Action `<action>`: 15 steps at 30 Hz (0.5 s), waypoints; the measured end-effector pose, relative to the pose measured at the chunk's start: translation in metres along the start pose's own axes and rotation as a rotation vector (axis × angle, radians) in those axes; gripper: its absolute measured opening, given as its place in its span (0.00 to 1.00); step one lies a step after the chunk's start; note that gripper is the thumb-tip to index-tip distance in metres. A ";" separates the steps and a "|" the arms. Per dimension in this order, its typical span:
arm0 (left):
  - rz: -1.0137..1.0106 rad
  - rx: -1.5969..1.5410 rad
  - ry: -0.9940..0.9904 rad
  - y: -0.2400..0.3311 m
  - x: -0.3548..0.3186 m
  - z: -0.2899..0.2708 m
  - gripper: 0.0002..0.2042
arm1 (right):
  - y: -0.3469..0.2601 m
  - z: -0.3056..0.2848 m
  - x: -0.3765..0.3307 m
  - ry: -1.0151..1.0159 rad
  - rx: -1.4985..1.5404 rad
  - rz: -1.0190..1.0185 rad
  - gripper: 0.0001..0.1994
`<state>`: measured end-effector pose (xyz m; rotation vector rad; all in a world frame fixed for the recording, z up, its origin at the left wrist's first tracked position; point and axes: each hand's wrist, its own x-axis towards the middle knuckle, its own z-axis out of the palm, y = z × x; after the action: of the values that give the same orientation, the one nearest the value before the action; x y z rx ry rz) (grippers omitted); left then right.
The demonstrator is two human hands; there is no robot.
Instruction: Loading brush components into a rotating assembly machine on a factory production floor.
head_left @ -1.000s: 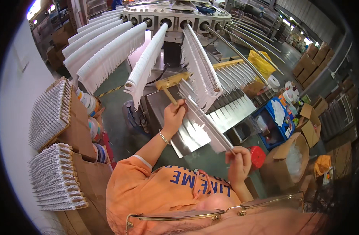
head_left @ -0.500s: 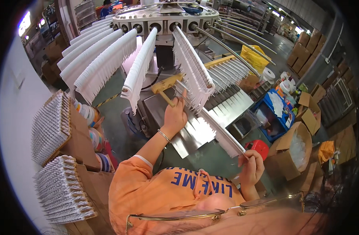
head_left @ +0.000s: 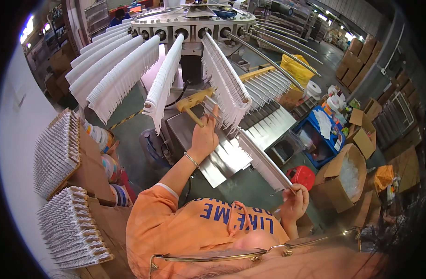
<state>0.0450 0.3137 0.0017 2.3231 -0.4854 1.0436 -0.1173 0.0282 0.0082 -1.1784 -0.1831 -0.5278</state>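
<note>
While my left hand (head_left: 204,136) reaches up and forward, its fingers are curled around the upper end of a long rod (head_left: 259,160) hung with a fringe of white pieces, close under the round machine (head_left: 194,21); my right hand (head_left: 294,202) is closed on the rod's lower end, near my chest, so the rod slants down from upper left to lower right between the two hands; a thin bracelet (head_left: 191,159) sits on my left wrist, and my orange sleeve (head_left: 169,209) runs up toward it; just beside my left hand lies a wooden brush (head_left: 194,103) with a short handle, on the shiny metal tabletop (head_left: 222,162); above, the machine spreads many arms outward, several on the left loaded with white fringes (head_left: 120,76), several on the right bare metal bars (head_left: 273,46); one loaded arm (head_left: 224,81) hangs just above my left hand; to my left stand cardboard boxes (head_left: 90,167) with stacks of white pieces (head_left: 55,153) on top; to my right, on the green floor, are a red basket (head_left: 301,176), an open carton of white stuff (head_left: 345,179) and a blue bin (head_left: 322,135); a yellow bag (head_left: 296,69) stands further back.
</note>
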 end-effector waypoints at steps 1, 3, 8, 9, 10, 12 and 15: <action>0.002 0.006 0.009 -0.001 -0.001 0.001 0.35 | 0.000 0.000 0.000 0.001 0.001 0.000 0.11; 0.003 -0.002 0.020 -0.002 -0.002 0.000 0.36 | -0.004 0.002 -0.001 0.056 -0.009 -0.016 0.10; 0.012 0.002 0.032 0.000 -0.001 0.002 0.36 | -0.017 0.010 -0.002 0.141 -0.006 -0.026 0.11; 0.007 -0.008 0.029 0.000 -0.001 0.001 0.36 | -0.019 0.010 -0.002 0.117 -0.027 -0.022 0.11; 0.002 -0.018 0.026 0.001 -0.001 0.000 0.35 | -0.021 0.008 0.000 0.118 -0.025 -0.024 0.11; 0.001 -0.021 0.016 0.001 -0.002 -0.003 0.35 | -0.024 0.004 0.005 -0.092 -0.043 -0.031 0.11; -0.002 -0.020 0.009 0.000 -0.002 -0.002 0.35 | -0.036 0.025 0.014 -0.147 -0.131 0.028 0.11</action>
<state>0.0430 0.3153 0.0013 2.3000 -0.4879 1.0436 -0.1194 0.0371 0.0532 -1.3467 -0.2609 -0.4340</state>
